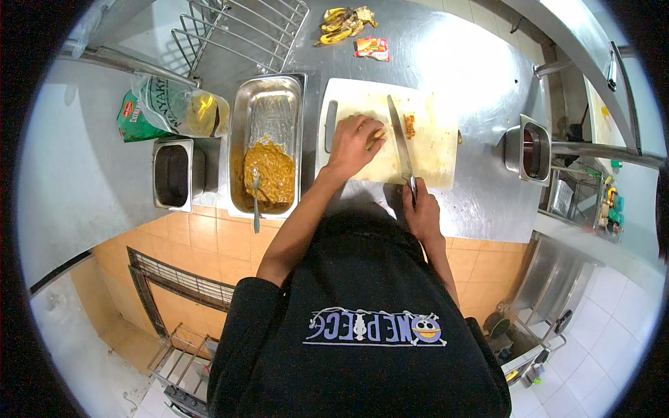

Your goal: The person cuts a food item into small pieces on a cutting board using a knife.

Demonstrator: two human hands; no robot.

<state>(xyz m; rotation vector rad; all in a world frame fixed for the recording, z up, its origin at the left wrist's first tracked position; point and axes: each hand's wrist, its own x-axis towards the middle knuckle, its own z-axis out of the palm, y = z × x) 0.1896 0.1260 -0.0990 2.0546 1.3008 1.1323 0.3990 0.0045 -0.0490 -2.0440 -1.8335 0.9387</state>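
Note:
My right hand (pixel 423 209) is closed round the handle of a long kitchen knife (pixel 401 136), whose blade lies over the white cutting board (pixel 439 157) and points away from me. To the left of the blade, my left hand (pixel 355 145) has its fingers curled around a small yellowish-brown piece of food (pixel 378 134); its kind is partly hidden by the fingers. Just right of the blade sits a short row of chopped orange-brown bits (pixel 410 125).
Left of the board stands a steel pan (pixel 268 90) with brown-yellow mash (pixel 270 171) and a spoon (pixel 256 202). Banana peels (pixel 341 26) and a red packet (pixel 371 49) lie behind. Steel containers (pixel 173 174) flank both sides. Oil pouch (pixel 203 111) and wire rack (pixel 240 31) are at left.

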